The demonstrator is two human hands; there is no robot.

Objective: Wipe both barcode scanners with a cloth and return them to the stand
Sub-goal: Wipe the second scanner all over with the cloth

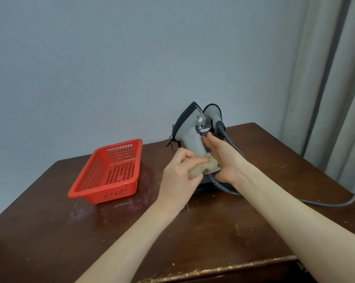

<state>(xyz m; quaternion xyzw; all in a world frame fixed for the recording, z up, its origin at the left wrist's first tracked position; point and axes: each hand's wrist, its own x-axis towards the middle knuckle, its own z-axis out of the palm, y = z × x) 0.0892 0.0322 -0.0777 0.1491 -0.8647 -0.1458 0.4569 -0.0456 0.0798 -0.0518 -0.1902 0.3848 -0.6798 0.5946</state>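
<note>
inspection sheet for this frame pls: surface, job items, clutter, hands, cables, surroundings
Surface: dark wooden table, scuffed, front edge chipped.
Job's things: near scanner grey with black top, held head-up above the table; second scanner behind it, apparently on the black stand; tan cloth bunched against the near scanner's handle base.
Clutter: red perforated basket left of the scanners, nothing seen inside.
Hands: left hand grips the cloth; right hand supports the near scanner's handle, fingers extended.
Cables: coiled grey cable from the near scanner runs off right; another drops from the second scanner.
Surroundings: plain grey wall, curtain at right.
</note>
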